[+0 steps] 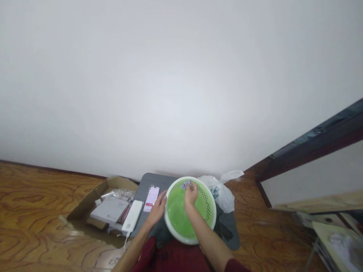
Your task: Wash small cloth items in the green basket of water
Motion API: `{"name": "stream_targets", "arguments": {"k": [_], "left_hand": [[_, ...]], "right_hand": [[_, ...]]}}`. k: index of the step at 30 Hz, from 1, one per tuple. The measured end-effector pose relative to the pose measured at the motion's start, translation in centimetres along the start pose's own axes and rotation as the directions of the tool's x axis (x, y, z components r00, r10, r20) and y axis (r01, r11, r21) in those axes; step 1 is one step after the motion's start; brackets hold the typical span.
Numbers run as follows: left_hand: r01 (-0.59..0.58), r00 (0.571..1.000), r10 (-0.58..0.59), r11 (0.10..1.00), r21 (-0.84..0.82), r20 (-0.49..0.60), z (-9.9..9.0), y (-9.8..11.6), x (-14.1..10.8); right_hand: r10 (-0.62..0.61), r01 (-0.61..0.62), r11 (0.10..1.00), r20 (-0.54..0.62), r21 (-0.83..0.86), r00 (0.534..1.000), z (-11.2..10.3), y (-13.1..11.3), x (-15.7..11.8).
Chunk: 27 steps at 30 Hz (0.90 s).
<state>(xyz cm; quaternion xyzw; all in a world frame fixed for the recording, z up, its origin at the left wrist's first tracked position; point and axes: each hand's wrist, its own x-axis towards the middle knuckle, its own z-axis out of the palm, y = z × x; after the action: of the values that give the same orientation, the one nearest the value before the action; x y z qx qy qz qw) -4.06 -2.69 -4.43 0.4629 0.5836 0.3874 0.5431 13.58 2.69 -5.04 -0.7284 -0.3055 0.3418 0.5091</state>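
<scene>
A round green plastic basket with a white rim and small holes along its wall sits on a dark grey board. My right hand reaches inside, closed on a small crumpled greyish-lilac cloth near the far wall. Against the outer left side of the rim lies my left hand, its fingers stretched out. Just left of that hand, a phone with a lit pink screen rests on the board.
A white power bank with a cable lies at the board's left edge. Beyond it stands an open cardboard box holding a white box and plastic wrap. Right of the basket is a knotted white plastic bag. A white wall rises behind.
</scene>
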Motion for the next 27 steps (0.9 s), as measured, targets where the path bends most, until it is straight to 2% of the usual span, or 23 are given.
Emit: {"name": "stream_targets", "arguments": {"k": [2,4,6,9,11,14,16,17,18,19,22,23,24,25,27], "left_hand": [[-0.019,0.999,0.019,1.0,0.019,0.029,0.2,-0.5,0.5],[-0.019,0.999,0.018,1.0,0.013,0.036,0.3,-0.7,0.6],[-0.01,1.0,0.01,1.0,0.004,0.015,0.4,-0.7,0.6],[0.028,1.0,-0.028,0.999,-0.017,-0.01,0.4,-0.6,0.4],[0.072,0.997,-0.073,0.997,-0.032,-0.017,0.3,-0.6,0.3],[0.124,0.992,-0.125,0.991,-0.046,-0.027,0.1,-0.8,0.1],[0.127,0.992,-0.128,0.991,-0.044,-0.014,0.0,-0.9,0.0],[0.115,0.993,-0.116,0.993,-0.036,-0.008,0.0,-0.8,-0.1],[0.097,0.995,-0.097,0.995,-0.023,-0.009,0.1,-0.8,-0.2],[0.077,0.997,-0.077,0.997,-0.003,-0.023,0.2,-0.8,-0.3],[0.046,0.992,-0.036,0.995,0.086,-0.117,1.0,-0.9,-0.7],[0.051,0.989,-0.035,0.992,0.113,-0.144,1.3,-0.9,-0.8],[0.062,0.986,-0.04,0.989,0.135,-0.162,1.6,-1.0,-0.9],[0.075,0.984,-0.049,0.986,0.151,-0.173,1.8,-1.1,-1.1],[0.098,0.981,-0.067,0.981,0.168,-0.181,2.1,-1.2,-1.3]], "right_hand": [[0.101,-0.102,0.99,0.011,0.093,0.995,1.0,-0.1,-1.0],[0.162,-0.186,0.973,0.17,0.138,0.972,1.5,-0.1,-2.6],[0.221,-0.281,0.951,0.357,0.126,0.908,1.2,0.1,-4.3],[0.285,-0.364,0.931,0.579,0.022,0.764,-1.0,0.5,-5.9],[0.329,-0.328,0.935,0.674,-0.135,0.661,-3.2,0.5,-6.0],[0.403,-0.139,0.91,0.758,-0.39,0.513,-6.3,0.2,-5.1],[0.45,-0.015,0.87,0.78,-0.494,0.434,-7.3,0.0,-4.3],[0.474,0.023,0.848,0.779,-0.529,0.411,-7.2,0.0,-3.9],[0.501,0.042,0.826,0.766,-0.562,0.403,-6.9,0.1,-3.7],[0.519,0.045,0.806,0.742,-0.59,0.424,-6.2,0.2,-3.6],[0.486,0.052,0.77,0.637,-0.636,0.598,-3.2,0.5,-3.9],[0.463,0.078,0.755,0.613,-0.652,0.64,-2.3,0.6,-4.0],[0.45,0.11,0.737,0.605,-0.667,0.656,-1.5,0.7,-4.1],[0.454,0.141,0.718,0.613,-0.682,0.647,-1.0,0.8,-4.2],[0.51,0.171,0.689,0.638,-0.705,0.577,-0.8,1.0,-4.0]]}}
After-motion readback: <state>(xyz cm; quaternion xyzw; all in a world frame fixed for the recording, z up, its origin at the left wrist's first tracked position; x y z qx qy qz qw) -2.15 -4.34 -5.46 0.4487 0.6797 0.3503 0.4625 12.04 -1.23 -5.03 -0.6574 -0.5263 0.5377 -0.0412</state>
